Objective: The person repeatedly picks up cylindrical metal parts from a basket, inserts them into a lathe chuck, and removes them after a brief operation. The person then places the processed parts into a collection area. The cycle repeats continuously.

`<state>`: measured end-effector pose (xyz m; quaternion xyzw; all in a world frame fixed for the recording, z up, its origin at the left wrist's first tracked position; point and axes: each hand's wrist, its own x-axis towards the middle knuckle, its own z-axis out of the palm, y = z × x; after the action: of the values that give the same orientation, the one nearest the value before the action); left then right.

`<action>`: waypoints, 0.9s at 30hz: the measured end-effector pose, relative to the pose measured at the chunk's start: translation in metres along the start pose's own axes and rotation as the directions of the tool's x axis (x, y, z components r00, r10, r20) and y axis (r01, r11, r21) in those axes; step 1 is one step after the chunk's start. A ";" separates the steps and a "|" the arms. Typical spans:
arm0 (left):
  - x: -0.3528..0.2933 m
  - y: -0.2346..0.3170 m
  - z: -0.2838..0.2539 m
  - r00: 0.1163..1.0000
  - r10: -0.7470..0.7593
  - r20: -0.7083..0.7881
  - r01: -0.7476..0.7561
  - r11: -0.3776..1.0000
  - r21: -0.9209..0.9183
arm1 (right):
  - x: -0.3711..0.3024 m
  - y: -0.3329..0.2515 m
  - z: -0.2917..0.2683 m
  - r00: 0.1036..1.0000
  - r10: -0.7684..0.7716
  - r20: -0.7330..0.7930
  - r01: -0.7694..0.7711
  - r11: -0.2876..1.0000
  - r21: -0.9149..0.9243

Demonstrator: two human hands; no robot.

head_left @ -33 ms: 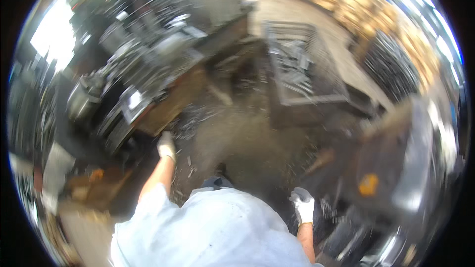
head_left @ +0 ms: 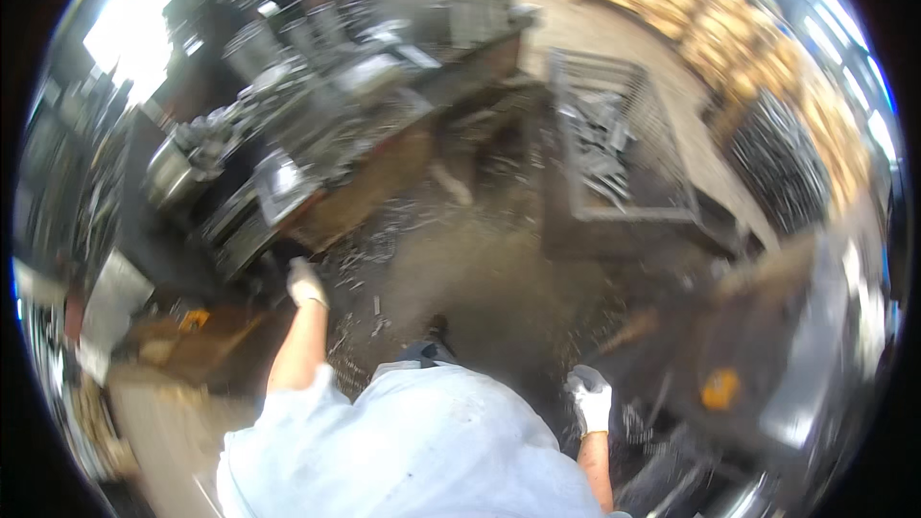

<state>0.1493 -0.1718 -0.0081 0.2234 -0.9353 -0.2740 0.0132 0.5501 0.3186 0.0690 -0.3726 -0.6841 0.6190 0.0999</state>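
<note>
My left hand (head_left: 305, 284), in a white glove, hangs out to the left near the low end of a cluttered workbench (head_left: 369, 173). Motion smears its fingers, and I make out nothing held. My right hand (head_left: 589, 396) is lowered on the right, in a white glove with grey over the fingers. No object shows in it, though blur hides how its fingers are set. Nearest to it is a dark, blurred bin-like shape (head_left: 758, 345) with a yellow patch.
Ahead on the right, a wire basket (head_left: 683, 187) holds grey metal parts (head_left: 602, 149). Small scraps (head_left: 377, 307) litter the dark floor (head_left: 470, 269). A metal tray (head_left: 280, 182) rests on the bench's near end. Yellowish stacks (head_left: 705, 24) line the far right, beside a dark mesh bin (head_left: 782, 163).
The surroundings have shifted right and slightly down in view, as my head turns left. My left hand has swung a little to the left; my right hand stays almost in place.
</note>
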 end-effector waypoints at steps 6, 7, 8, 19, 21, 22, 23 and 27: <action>0.099 -0.237 -0.178 0.172 -0.876 -0.451 0.407 0.480 -0.777 | 0.141 -0.049 0.183 0.906 0.000 0.423 0.221 0.853 -0.473; 0.087 -0.240 -0.188 0.284 -0.822 -0.494 0.466 0.568 -0.678 | 0.155 -0.058 0.204 0.875 0.022 0.483 0.261 0.819 -0.511; 0.073 -0.241 -0.201 0.404 -0.676 -0.616 0.445 0.734 -0.513 | 0.167 -0.067 0.219 0.852 0.031 0.523 0.308 0.777 -0.549; 0.080 -0.283 -0.151 0.854 -0.417 -0.312 0.260 0.860 -0.440 | 0.313 -0.077 0.266 0.731 0.148 0.666 0.394 0.705 -0.590; 0.073 -0.209 -0.066 0.878 -0.455 -0.148 0.371 0.843 -0.388 | 0.352 -0.093 0.254 0.764 0.126 0.633 0.375 0.711 -0.595; 0.071 -0.158 -0.020 0.901 -0.433 -0.039 0.388 0.841 -0.376 | 0.376 -0.103 0.244 0.793 0.048 0.607 0.338 0.794 -0.505; 0.071 -0.101 0.024 0.908 -0.418 0.000 0.390 0.846 -0.363 | 0.403 -0.114 0.230 0.822 0.019 0.569 0.285 0.852 -0.440; 0.079 0.169 0.181 0.868 -0.016 0.497 0.158 0.957 -0.244 | 0.543 -0.134 0.156 0.938 -0.016 0.346 -0.043 0.986 0.160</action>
<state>-0.0180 0.0134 -0.0823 0.1849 -0.8492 -0.4500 -0.2054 0.0235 0.5480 -0.0169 -0.2530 -0.6347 0.7302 0.0042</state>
